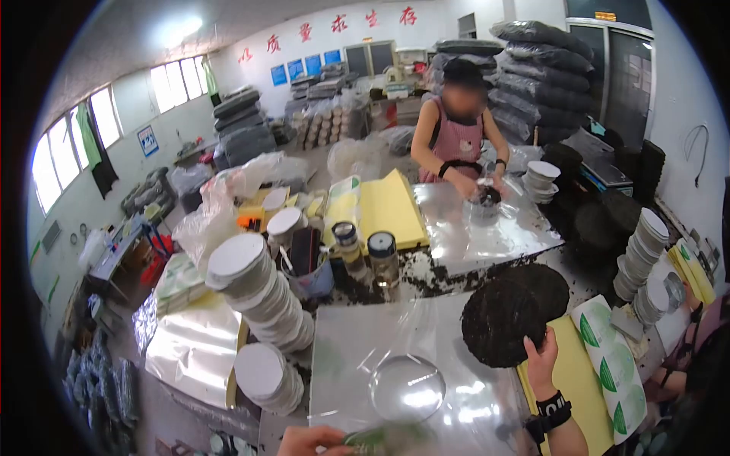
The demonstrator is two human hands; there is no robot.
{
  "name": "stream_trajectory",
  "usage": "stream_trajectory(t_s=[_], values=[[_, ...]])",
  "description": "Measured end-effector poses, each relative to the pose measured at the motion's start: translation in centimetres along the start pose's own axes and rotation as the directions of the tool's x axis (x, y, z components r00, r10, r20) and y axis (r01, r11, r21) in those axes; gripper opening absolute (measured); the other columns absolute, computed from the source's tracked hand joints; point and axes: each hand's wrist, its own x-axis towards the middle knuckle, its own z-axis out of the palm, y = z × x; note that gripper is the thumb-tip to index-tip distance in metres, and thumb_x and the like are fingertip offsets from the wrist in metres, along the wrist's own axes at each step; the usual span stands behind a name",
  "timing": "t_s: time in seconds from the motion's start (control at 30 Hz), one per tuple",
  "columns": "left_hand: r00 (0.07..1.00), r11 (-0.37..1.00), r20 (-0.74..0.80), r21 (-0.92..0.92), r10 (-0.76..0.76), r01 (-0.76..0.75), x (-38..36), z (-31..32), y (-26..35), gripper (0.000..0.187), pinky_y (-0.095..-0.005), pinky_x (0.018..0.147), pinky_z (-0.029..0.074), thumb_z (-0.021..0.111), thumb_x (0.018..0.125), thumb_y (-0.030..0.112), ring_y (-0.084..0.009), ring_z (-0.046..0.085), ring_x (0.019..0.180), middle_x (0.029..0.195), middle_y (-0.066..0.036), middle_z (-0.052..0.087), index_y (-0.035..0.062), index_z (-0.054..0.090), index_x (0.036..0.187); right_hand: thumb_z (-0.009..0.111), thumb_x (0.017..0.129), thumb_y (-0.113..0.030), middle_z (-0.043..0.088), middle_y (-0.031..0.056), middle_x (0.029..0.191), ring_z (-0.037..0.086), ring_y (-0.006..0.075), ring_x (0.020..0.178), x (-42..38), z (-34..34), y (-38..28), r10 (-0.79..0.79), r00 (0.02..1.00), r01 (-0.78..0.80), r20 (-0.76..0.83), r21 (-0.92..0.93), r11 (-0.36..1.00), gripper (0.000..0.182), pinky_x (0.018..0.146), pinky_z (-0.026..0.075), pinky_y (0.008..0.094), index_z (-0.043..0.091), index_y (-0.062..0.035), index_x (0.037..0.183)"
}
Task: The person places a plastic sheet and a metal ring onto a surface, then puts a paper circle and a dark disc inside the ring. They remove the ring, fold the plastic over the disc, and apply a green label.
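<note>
My right hand [541, 361] grips the edge of a thin, dark, round cake [498, 323] that looks like dried seaweed, tilted up over the table. Another such dark cake [551, 289] lies just behind it. At the bottom edge, my left hand [310, 441] is closed on a green-printed clear plastic piece [388, 439], blurred and partly cut off. Between the hands, a clear round ring or lid [407, 387] rests on a shiny, transparent sheet [342, 334]. Yellow sheets [566, 365] and a strip of round green-and-white labels [608, 365] lie beside my right wrist.
Stacks of white discs [262, 285] stand at left, with more white stacks [642, 254] at right. Two jars [382, 258] and a basket [312, 273] stand behind the sheet. Across the table, a person in a pink apron [460, 129] handles dark material; another person's sleeve [692, 342] shows at right.
</note>
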Motion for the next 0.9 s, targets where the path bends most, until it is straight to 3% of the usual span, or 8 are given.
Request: stream_trajectory(t_s=[0.1,0.17,0.4,0.5,0.6,0.7,0.8,0.9], values=[[0.477,0.303,0.360,-0.933,0.802,0.195,7.5,-1.2,0.4,0.011,-0.0236,0.060,0.050,0.072,0.090,0.003,-0.0153,0.064,0.065,0.083,-0.010,0.068,-0.0002,0.067,0.099,0.065,0.092,0.000,0.062,0.0084,0.116,0.059,0.0157,0.107,-0.3,0.4,-0.7,0.031,0.999,-0.031,-0.015,-0.017,0.999,0.037,0.098,0.046,0.0303,0.050,0.0025,0.126],[0.999,0.974,-0.052,-0.224,0.010,-0.021,1.6,-1.3,2.3,0.009,-0.0238,0.058,0.044,0.070,0.075,-0.006,-0.0103,0.057,0.065,0.076,-0.003,0.064,-0.0016,0.068,0.082,0.066,0.093,-0.003,0.062,0.0085,0.116,0.059,0.0156,0.108,-0.4,0.1,-0.2,0.031,1.000,-0.031,-0.003,-0.031,0.999,0.036,0.098,0.046,0.0301,0.051,0.0026,0.125],[0.938,0.984,-0.299,0.063,0.179,-0.168,7.5,0.5,3.5,0.012,-0.0254,0.047,0.047,0.059,0.097,0.005,-0.0105,0.061,0.058,0.076,-0.001,0.063,0.0024,0.061,0.109,0.061,0.097,-0.002,0.063,0.0090,0.122,0.059,0.0153,0.108,-1.0,-0.9,0.3,0.036,0.997,-0.031,0.063,-0.074,0.997,0.034,0.098,0.045,0.0296,0.053,0.0020,0.129],[0.805,0.001,-0.079,-0.995,0.588,-0.099,7.9,-3.4,1.9,0.017,-0.0244,0.057,0.050,0.055,0.098,0.003,-0.0073,0.062,0.066,0.076,-0.001,0.063,0.0028,0.065,0.111,0.061,0.098,-0.004,0.063,0.0097,0.122,0.059,0.0159,0.109,-1.7,-0.6,0.6,0.073,0.995,-0.071,0.069,-0.033,0.997,0.032,0.099,0.045,0.0305,0.053,0.0034,0.128],[0.896,0.738,-0.329,-0.516,0.298,-0.435,7.5,-3.9,-3.0,0.020,-0.0250,0.044,0.046,0.046,0.104,0.016,-0.0122,0.057,0.054,0.068,-0.005,0.059,0.0058,0.062,0.098,0.061,0.098,-0.005,0.063,0.0099,0.122,0.059,0.0163,0.110,-1.9,-0.7,0.0,0.108,0.991,-0.106,0.084,-0.027,0.994,0.031,0.100,0.045,0.0305,0.053,0.0038,0.127],[0.913,-0.105,-0.264,-0.964,0.310,-0.243,8.0,-3.2,0.7,0.024,-0.0236,0.043,0.042,0.050,0.105,0.023,-0.0120,0.047,0.050,0.066,-0.001,0.055,0.0065,0.065,0.096,0.060,0.099,-0.007,0.063,0.0100,0.122,0.059,0.0165,0.109,-2.5,0.1,-0.5,0.127,0.989,-0.125,0.078,-0.029,0.992,0.031,0.099,0.045,0.0305,0.053,0.0038,0.127],[0.944,0.763,-0.301,-0.575,0.137,-0.294,8.8,-2.3,0.2,0.023,-0.0247,0.042,0.045,0.045,0.105,0.015,-0.0121,0.053,0.052,0.066,-0.002,0.057,0.0072,0.062,0.092,0.060,0.099,-0.006,0.062,0.0112,0.124,0.060,0.0170,0.110,-3.0,0.6,-0.7,0.159,0.982,-0.160,0.100,0.003,0.987,0.031,0.099,0.046,0.0312,0.052,0.0047,0.127],[0.929,0.151,-0.144,-0.967,0.341,-0.205,9.3,-3.0,-0.1,0.013,-0.0227,0.049,0.048,0.052,0.098,0.001,-0.0083,0.056,0.058,0.069,-0.001,0.059,0.0048,0.063,0.092,0.059,0.099,-0.008,0.062,0.0118,0.125,0.061,0.0190,0.111,-3.5,0.1,-0.5,0.216,0.974,-0.220,0.066,0.062,0.973,0.032,0.100,0.047,0.0323,0.052,0.0052,0.128]])
